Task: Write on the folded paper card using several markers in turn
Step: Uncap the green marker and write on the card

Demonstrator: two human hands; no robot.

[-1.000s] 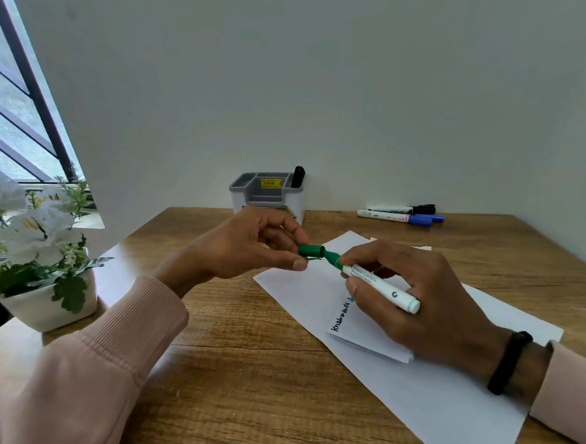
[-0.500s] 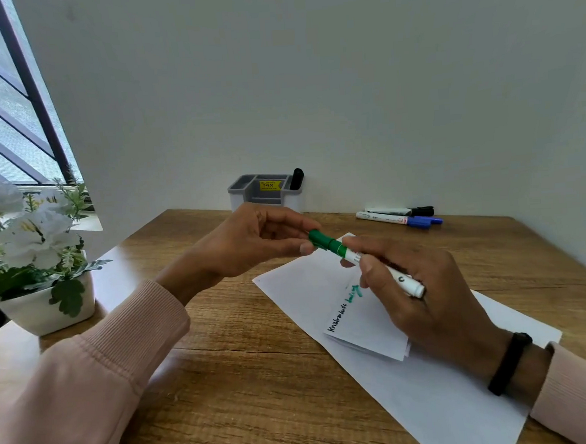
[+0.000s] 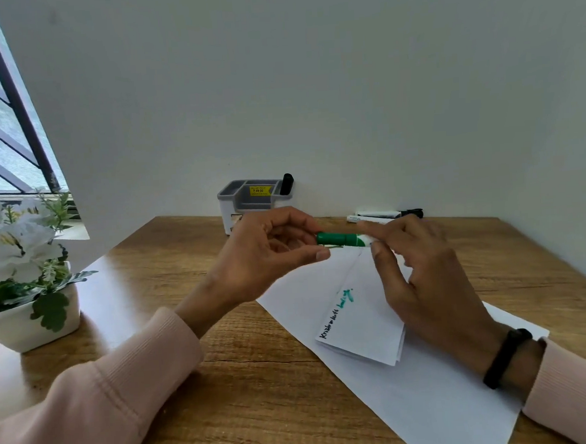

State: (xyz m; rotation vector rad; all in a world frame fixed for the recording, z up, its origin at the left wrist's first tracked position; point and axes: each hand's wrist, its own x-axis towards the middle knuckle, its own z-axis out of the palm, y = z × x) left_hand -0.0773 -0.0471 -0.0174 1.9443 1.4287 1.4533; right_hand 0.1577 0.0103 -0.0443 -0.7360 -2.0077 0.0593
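The folded white paper card (image 3: 366, 323) lies on a larger white sheet (image 3: 432, 398) on the wooden table, with black writing and a green word along its left edge. Above it, the green marker (image 3: 340, 238) is held level, cap on. My left hand (image 3: 269, 257) pinches the green cap end between thumb and fingers. My right hand (image 3: 422, 275) holds the white barrel, which its fingers mostly hide. Two more markers (image 3: 387, 214) lie by the wall behind my right hand.
A grey and white desk organiser (image 3: 254, 198) with a black marker (image 3: 286, 183) in it stands against the wall. A white pot of artificial flowers (image 3: 23, 272) sits at the table's left edge, beside a window.
The cap went onto the green marker's tip. Both hands rose and carried the marker away from the card toward the wall, turning it level.
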